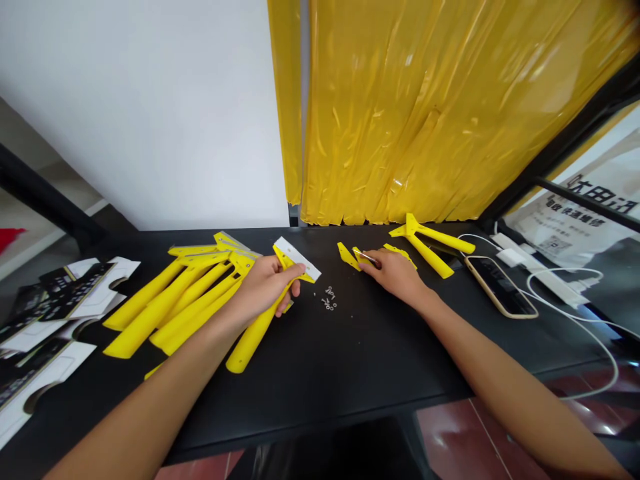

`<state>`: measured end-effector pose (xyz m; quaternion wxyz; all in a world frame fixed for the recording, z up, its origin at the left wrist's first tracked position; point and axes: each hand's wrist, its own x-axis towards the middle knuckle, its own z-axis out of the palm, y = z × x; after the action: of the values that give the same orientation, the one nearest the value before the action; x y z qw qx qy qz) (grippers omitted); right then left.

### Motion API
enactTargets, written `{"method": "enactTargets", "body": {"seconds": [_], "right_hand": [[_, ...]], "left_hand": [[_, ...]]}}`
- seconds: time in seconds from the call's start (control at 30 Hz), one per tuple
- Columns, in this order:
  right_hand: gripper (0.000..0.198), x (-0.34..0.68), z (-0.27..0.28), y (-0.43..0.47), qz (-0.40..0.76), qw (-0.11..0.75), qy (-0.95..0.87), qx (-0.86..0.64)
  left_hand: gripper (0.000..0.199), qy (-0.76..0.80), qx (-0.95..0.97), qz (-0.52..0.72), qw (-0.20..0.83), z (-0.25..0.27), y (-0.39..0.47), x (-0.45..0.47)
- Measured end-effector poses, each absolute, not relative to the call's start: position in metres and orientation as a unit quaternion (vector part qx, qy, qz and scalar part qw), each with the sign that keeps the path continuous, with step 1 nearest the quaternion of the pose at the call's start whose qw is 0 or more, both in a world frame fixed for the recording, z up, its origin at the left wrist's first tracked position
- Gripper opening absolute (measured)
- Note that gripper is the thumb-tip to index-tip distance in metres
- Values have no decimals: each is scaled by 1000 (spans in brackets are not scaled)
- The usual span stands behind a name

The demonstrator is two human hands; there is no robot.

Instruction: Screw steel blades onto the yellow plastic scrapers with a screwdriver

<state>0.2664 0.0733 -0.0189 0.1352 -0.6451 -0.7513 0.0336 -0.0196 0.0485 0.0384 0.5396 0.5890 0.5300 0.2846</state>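
Observation:
My left hand (270, 283) is closed around a yellow scraper (253, 337), whose wide head carries a pale flat blade (300, 259) with holes in it. The handle slants down toward the table's front edge. Farther right, my right hand (395, 272) pinches a thin metal tool (369, 257), only part of which shows. Under and beside those fingers lie small yellow plates (347, 256). Between the hands is a scatter of tiny screws and nuts (329, 300). Several more yellow scrapers (150, 303) are piled left of my left hand, partly behind my forearm.
Two yellow scraper handles (434, 250) rest at the back right. Near them are a phone (501, 287), a white power strip (545, 270) and loose white cables. Printed card sleeves (65, 310) lie on the black table (325, 373) at left. Yellow film (400, 120) hangs behind.

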Motion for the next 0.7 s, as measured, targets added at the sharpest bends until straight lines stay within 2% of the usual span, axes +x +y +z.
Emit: {"method": "enactTargets", "body": {"seconds": [0.27, 0.33, 0.47, 0.7], "right_hand": [[27, 265, -9, 65, 10, 126, -756, -643], [29, 264, -7, 63, 12, 121, -747, -654], [44, 264, -4, 63, 44, 119, -724, -678], [38, 258, -8, 68, 34, 104, -725, -680]], "left_hand": [[42, 520, 619, 272, 523, 33, 48, -21], [44, 512, 634, 259, 518, 30, 48, -21], [42, 502, 651, 243, 515, 27, 47, -20], [42, 505, 654, 244, 507, 23, 47, -20]]}}
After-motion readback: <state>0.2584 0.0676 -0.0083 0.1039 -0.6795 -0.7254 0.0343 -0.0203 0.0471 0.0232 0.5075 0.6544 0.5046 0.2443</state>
